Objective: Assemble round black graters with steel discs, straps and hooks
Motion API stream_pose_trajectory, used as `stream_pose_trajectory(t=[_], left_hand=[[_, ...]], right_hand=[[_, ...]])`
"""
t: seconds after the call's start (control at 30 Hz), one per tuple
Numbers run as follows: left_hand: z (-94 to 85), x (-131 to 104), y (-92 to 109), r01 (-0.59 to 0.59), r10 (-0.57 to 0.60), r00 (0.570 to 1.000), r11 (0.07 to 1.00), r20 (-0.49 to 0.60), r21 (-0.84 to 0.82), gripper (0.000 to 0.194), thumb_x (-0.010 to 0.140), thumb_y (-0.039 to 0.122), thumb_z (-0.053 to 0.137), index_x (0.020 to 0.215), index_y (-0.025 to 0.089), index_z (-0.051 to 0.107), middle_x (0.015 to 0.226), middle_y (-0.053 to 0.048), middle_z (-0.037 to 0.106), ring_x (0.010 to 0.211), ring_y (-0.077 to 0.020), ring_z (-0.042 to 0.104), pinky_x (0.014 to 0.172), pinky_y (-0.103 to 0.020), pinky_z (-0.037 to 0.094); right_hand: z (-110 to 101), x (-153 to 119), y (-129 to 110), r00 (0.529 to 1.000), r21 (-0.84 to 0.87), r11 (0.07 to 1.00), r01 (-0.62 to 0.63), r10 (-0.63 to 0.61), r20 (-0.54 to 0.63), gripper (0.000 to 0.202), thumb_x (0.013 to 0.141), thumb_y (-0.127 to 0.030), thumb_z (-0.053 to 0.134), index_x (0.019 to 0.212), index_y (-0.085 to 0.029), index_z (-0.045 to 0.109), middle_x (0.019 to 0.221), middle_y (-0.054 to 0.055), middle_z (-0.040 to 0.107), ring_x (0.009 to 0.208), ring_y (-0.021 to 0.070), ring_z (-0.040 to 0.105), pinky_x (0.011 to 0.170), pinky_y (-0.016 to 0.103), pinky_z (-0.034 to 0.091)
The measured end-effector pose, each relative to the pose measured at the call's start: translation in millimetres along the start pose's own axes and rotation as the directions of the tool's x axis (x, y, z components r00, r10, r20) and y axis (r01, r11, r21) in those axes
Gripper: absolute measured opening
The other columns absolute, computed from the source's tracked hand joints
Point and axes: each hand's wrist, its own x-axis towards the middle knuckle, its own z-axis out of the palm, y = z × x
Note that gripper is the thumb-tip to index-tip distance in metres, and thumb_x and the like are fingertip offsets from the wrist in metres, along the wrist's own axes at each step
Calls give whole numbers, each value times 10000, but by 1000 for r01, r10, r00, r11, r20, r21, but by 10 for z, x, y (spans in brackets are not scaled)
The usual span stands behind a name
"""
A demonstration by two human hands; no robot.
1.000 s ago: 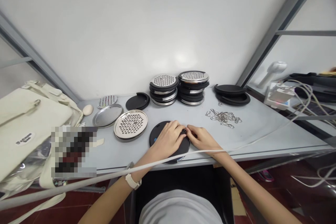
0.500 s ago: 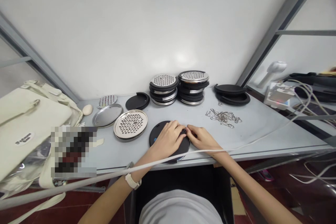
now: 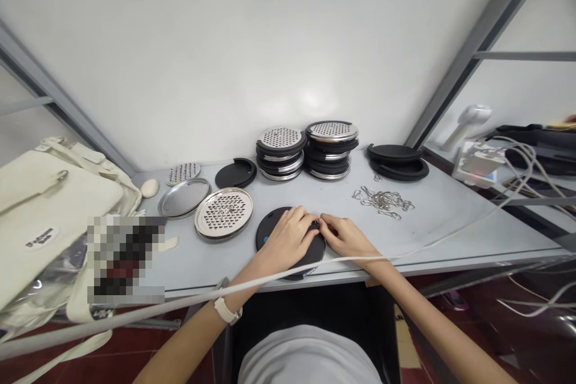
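A round black disc with a blue spot lies at the table's front edge. My left hand rests across it, palm down, its fingers curled over the disc toward the right edge. At that edge my right hand pinches with thumb and forefinger, close to the left fingertips. A small dark, partly shiny bit shows between the two hands, too small to name. Right of the hands lies a loose pile of metal hooks. To the left sits a round metal grater plate with a perforated face.
Two stacks of black-rimmed round graters stand at the back. Black round covers lie to their right. A metal lid and a cream bag are at left. A white cable hangs across the view over my forearms.
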Motion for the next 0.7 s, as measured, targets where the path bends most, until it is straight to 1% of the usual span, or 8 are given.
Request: stream_pose_trajectory(t=[0.17, 0.47, 0.7], left_hand=[[-12, 8, 7, -12, 12, 1000, 1000, 22, 21, 204, 942, 230, 408, 1101, 172, 521, 986, -58, 506, 943, -194, 480, 853, -346, 403], [-17, 9, 22, -10, 9, 1000, 999, 27, 40, 204, 949, 240, 388, 1095, 182, 519, 976, -58, 499, 929, -197, 477, 833, -347, 405], [-20, 17, 21, -27, 23, 998, 997, 50, 68, 213, 946, 220, 383, 1115, 181, 507, 982, -61, 496, 915, -201, 467, 817, -344, 405]], right_hand=[[-3, -2, -8, 1000, 3, 1000, -5, 5, -5, 282, 912, -311, 335, 669, -203, 428, 579, -22, 507, 513, 116, 455, 530, 225, 304], [1, 11, -15, 1000, 12, 1000, -5, 5, -21, 286, 911, -323, 341, 665, -204, 423, 565, -28, 489, 504, 114, 447, 523, 223, 308], [-4, -1, -26, 1000, 15, 1000, -11, 12, -29, 285, 909, -327, 345, 667, -202, 427, 548, -36, 470, 495, 109, 435, 515, 219, 297]])
